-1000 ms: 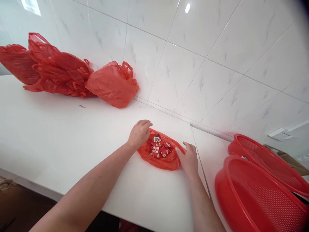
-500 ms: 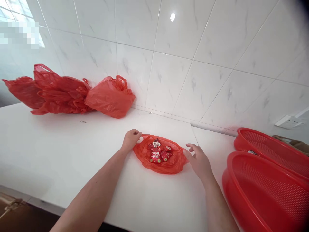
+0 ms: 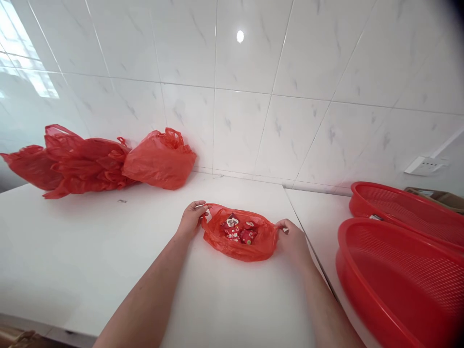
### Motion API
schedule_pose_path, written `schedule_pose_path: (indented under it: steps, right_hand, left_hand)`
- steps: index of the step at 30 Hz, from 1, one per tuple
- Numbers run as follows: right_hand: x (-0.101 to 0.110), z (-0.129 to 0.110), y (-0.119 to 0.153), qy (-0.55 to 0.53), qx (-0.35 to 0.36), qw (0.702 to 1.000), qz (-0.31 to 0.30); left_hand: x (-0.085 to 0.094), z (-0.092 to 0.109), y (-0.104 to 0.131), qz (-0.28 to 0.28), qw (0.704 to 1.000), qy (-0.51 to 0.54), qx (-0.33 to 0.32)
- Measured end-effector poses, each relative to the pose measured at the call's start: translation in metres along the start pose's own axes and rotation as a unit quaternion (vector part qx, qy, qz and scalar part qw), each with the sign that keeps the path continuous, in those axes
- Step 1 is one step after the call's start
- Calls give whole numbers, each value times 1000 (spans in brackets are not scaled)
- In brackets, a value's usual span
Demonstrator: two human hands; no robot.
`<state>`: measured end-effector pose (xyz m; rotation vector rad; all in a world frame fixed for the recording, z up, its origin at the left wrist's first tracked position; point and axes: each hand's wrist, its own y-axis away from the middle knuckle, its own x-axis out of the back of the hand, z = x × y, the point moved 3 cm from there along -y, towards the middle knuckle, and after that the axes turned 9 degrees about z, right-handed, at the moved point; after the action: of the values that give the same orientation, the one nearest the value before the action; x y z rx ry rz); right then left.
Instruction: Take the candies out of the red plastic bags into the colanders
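Note:
A thin red plastic bag point(image 3: 253, 252) lies on the white table with its mouth spread upward. Inside it rest several small red packets point(image 3: 234, 234) with white lettering and pale labels. My left hand point(image 3: 193, 217) pinches the bag's left end at a handle loop, thumb against fingers. At the right end, my right hand point(image 3: 292, 238) grips the bag's other corner between thumb and forefinger, the remaining fingers curled and partly hidden.
Several crumpled red plastic bags point(image 3: 90, 162) and a fuller red bag point(image 3: 159, 159) stand against the tiled wall, back left. Two red mesh baskets point(image 3: 362, 285) occupy the right side. A wall socket point(image 3: 426, 166) is above them. A seam point(image 3: 308, 236) divides the tabletops.
My right hand has closed on the bag's right corner, its fingers previously spread. The camera view has tilted upward slightly. The left hand keeps its hold on the left end.

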<state>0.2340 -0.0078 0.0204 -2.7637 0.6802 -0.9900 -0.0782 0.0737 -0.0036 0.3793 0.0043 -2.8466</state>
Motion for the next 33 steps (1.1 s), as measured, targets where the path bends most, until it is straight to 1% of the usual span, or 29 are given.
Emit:
schedule_pose_path:
  steps: [3,5,7,8,10,11,13,15,17,18,20,21,22,24,26,28,30,31,32,33]
  right_hand:
    - [-10,5,-2,-77,-22,995,65]
    - [-16,10,-2,-120,-46,987,96]
    - [-19,14,-3,-175,-80,974,116]
    - [-19,15,-4,-205,-97,967,121]
    - [-16,11,-9,-267,-123,947,129]
    - [-13,6,-14,-299,-131,935,138]
    - [0,-13,-24,-371,-129,905,161]
    - [18,-40,-34,-439,-98,876,175]
    - [37,-72,-41,-491,-37,856,157]
    - [46,-88,-44,-505,-2,852,140]
    - [58,-113,-47,-496,43,860,113]
    - [61,-120,-49,-486,47,865,113]
    - [64,-125,-51,-478,39,869,124]
    - [64,-125,-56,-477,11,865,152]
    - [61,-118,-59,-482,-4,862,160]
    - [58,-105,-58,-460,-1,873,163]
    - [56,-86,-50,-411,0,889,201]
    - [55,-75,-44,-387,-4,894,223]
    - [54,-64,-37,-372,-10,897,237]
    - [52,-53,-30,-368,-15,899,238]
  left_hand:
    - [-6,7,-3,-4,1000,9,-2]
    - [-14,19,-8,-2,1000,5,-8]
    - [-25,39,-13,-8,1000,-2,-16]
    - [-32,54,-15,-16,1000,-6,-25]
    - [-46,90,-15,-31,998,-12,-57]
    - [-52,111,-13,-40,994,-20,-97]
    - [-63,154,-5,-34,984,-31,-175]
    - [-70,190,9,-25,969,-46,-241]
    - [-72,214,24,-13,951,-65,-303]
    - [-72,220,31,-6,941,-78,-328]
    - [-68,223,38,8,928,-110,-356]
    - [-66,219,39,15,925,-126,-357]
    - [-63,215,39,20,925,-139,-352]
    - [-56,204,36,31,930,-154,-332]
    - [-51,195,34,33,938,-152,-311]
    - [-48,188,37,8,942,-153,-300]
    - [-42,181,44,-13,934,-176,-310]
    - [-37,176,48,-13,927,-193,-320]
    - [-31,169,51,-12,921,-212,-326]
    - [-24,161,52,-15,918,-229,-322]
